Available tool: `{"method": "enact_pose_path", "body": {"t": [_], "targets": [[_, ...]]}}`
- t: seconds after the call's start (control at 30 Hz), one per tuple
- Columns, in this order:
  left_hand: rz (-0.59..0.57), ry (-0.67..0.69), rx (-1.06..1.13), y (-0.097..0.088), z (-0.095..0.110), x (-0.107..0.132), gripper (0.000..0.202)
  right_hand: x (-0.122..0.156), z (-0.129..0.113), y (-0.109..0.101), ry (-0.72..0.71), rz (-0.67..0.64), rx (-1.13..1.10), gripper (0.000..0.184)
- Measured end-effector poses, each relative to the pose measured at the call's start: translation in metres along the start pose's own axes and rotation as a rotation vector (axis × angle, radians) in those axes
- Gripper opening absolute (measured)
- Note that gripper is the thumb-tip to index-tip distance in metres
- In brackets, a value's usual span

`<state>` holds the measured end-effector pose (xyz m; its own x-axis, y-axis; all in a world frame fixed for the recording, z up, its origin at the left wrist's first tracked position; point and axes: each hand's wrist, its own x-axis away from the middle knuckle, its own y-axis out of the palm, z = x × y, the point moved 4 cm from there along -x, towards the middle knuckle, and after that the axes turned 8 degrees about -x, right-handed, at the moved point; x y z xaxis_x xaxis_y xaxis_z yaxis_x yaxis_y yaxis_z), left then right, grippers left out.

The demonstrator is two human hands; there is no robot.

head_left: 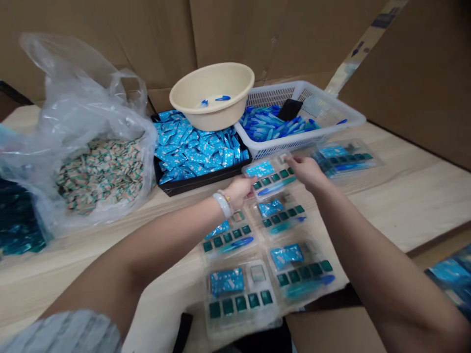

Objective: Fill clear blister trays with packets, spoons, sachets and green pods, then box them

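Observation:
My left hand [240, 190], with a pale bangle at its wrist, grips the left side of a clear plastic tray [267, 185]. At the tray's upper right corner, my right hand [308, 171] is closed with thumb and fingers together on the edge. In this tray lie a blue printed packet [260, 169], a row of several dark green squares and a slim blue plastic piece [275, 188]. Several similar filled trays lie nearer to me. The nearest left tray [241, 326] has a packet, green squares and a pale square, but no slim blue piece shows in it.
Behind my hands stand a black box [206, 180] of blue packets and a white basket [331, 128] of slim blue pieces. A cream basin [211, 117] rests above them. A plastic bag [91, 115] of small packets is left; stacked trays [344, 157] lie right.

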<state>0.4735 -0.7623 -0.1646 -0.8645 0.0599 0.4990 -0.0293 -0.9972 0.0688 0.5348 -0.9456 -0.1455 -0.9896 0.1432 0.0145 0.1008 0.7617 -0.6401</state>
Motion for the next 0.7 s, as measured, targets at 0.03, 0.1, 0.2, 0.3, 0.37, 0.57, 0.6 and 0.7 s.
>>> {"method": "enact_pose_path", "body": {"t": [0.03, 0.1, 0.2, 0.3, 0.37, 0.57, 0.6, 0.7], "targets": [[-0.018, 0.027, -0.003, -0.009, 0.004, 0.016, 0.007, 0.013, -0.009, -0.002, -0.033, -0.001, 0.014, 0.039], [-0.061, 0.086, -0.043, -0.03, 0.005, 0.05, 0.012, 0.045, -0.026, -0.001, -0.071, -0.02, 0.039, 0.042], [-0.086, 0.086, -0.149, -0.068, -0.02, 0.096, 0.023, 0.098, -0.04, 0.021, -0.103, -0.115, 0.089, 0.043], [0.072, 0.047, -0.308, -0.103, -0.064, 0.123, 0.031, 0.14, -0.043, 0.056, -0.094, -0.263, 0.244, 0.041], [0.25, 0.121, -0.423, -0.12, -0.086, 0.131, 0.036, 0.159, -0.044, 0.077, -0.062, -0.341, 0.398, 0.039], [0.257, 0.258, -0.462, -0.132, -0.102, 0.132, 0.025, 0.183, -0.057, 0.104, -0.018, -0.381, 0.575, 0.046], [0.219, 0.258, -0.428, -0.132, -0.101, 0.133, 0.023, 0.184, -0.058, 0.105, -0.02, -0.373, 0.557, 0.046], [0.202, 0.289, -0.337, -0.138, -0.097, 0.137, 0.025, 0.18, -0.052, 0.105, -0.013, -0.387, 0.392, 0.041]]}}
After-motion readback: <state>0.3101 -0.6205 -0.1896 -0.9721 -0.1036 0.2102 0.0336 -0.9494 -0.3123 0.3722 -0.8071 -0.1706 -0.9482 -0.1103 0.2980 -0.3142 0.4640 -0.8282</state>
